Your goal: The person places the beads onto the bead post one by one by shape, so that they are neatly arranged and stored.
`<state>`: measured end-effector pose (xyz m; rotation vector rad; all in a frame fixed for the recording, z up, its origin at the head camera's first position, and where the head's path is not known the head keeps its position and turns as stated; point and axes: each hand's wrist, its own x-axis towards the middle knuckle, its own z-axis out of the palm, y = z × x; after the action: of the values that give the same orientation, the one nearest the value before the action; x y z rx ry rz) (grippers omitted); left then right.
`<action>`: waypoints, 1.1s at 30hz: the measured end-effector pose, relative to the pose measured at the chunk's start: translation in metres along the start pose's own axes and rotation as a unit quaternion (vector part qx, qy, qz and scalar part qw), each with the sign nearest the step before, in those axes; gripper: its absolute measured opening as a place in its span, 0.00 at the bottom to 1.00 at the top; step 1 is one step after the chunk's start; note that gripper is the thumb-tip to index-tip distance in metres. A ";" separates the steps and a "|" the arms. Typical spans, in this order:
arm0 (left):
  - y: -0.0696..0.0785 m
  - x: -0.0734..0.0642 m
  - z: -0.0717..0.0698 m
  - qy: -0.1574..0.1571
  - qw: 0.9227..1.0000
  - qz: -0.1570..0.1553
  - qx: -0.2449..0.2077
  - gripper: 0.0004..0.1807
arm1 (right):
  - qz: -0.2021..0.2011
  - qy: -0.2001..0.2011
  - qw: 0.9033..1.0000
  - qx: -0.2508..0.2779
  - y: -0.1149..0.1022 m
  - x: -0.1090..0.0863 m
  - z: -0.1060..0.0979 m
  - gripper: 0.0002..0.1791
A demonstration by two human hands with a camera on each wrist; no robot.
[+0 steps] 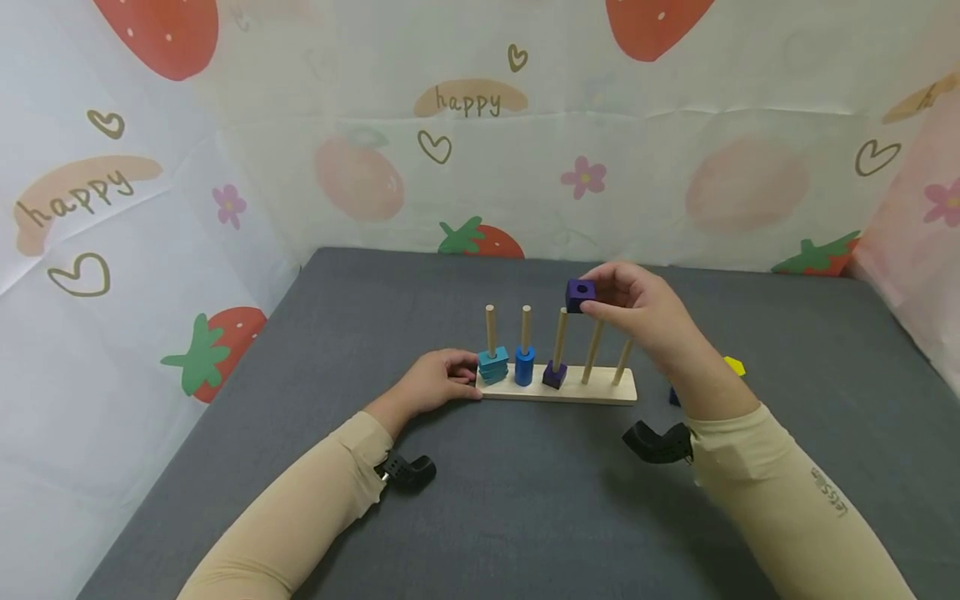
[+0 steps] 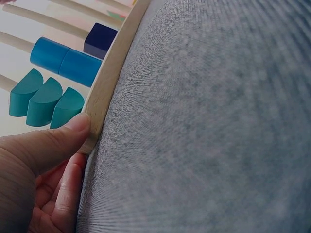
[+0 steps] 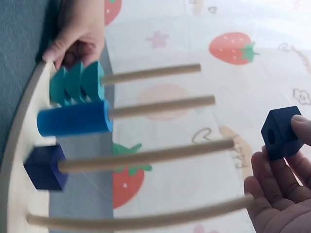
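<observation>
A wooden peg board (image 1: 558, 395) carries a row of upright pegs. Three teal half-round blocks (image 2: 46, 99) are stacked on its left-end peg, two blue cylinders (image 2: 65, 60) on the second and one dark purple cube (image 1: 555, 375) on the third. The two right pegs are bare. At the board's left end my left hand (image 1: 435, 382) pinches the wood, thumb on the near edge. My right hand (image 1: 637, 304) pinches another purple cube (image 3: 282, 132) with a hole through it, held just above and beside the third peg's tip, apart from it.
Right of the board, a yellow block (image 1: 734, 365) and a dark blue block (image 1: 674, 397) lie on the grey cloth-covered table (image 1: 525, 508), partly hidden by my right forearm. A printed curtain (image 1: 555, 217) stands along the back and sides.
</observation>
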<state>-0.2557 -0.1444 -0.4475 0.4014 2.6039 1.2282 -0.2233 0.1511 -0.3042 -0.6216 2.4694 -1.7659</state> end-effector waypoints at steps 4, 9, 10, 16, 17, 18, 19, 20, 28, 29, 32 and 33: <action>0.000 0.000 0.000 0.001 1.000 0.000 0.000 0.28 | -0.003 0.009 1.000 0.011 0.002 0.003 0.008 0.17; 0.000 -0.001 0.000 0.001 1.000 -0.002 -0.001 0.28 | 0.009 0.028 0.999 0.014 0.005 0.005 0.013 0.16; 0.000 -0.001 0.000 0.001 1.000 -0.002 -0.001 0.28 | 0.013 0.030 0.999 0.012 0.005 0.006 0.014 0.16; 0.000 -0.001 0.000 0.000 1.000 -0.002 -0.001 0.29 | 0.034 0.033 0.999 0.009 0.010 0.007 0.018 0.17; 0.000 -0.001 0.000 0.000 1.000 -0.002 -0.001 0.29 | 0.037 0.033 0.999 0.010 0.011 0.007 0.019 0.17; 0.001 -0.001 0.000 0.000 1.000 -0.002 -0.001 0.28 | 0.040 0.035 0.999 0.009 0.011 0.007 0.020 0.17; 0.001 -0.001 0.001 0.000 1.000 -0.002 -0.001 0.28 | 0.045 0.037 0.998 0.009 0.012 0.007 0.021 0.17; 0.001 -0.001 0.001 0.000 1.000 -0.002 -0.001 0.28 | 0.049 0.038 0.998 0.009 0.013 0.007 0.022 0.17; -0.001 0.000 0.001 0.000 1.000 0.006 0.001 0.28 | 0.064 0.043 0.997 0.002 0.019 0.006 0.027 0.17; -0.002 0.000 0.001 0.000 1.000 0.009 0.002 0.28 | 0.064 0.043 0.997 0.003 0.020 0.006 0.027 0.16; -0.003 0.001 0.001 0.000 1.000 0.017 0.005 0.28 | 0.062 0.045 0.997 0.004 0.021 0.006 0.028 0.16; -0.003 0.001 0.001 0.001 1.000 0.018 0.004 0.28 | 0.064 0.047 0.997 0.005 0.022 0.005 0.029 0.16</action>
<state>-0.2563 -0.1450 -0.4508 0.4511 2.6152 1.2308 -0.2270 0.1292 -0.3333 -0.3789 2.4965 -1.7985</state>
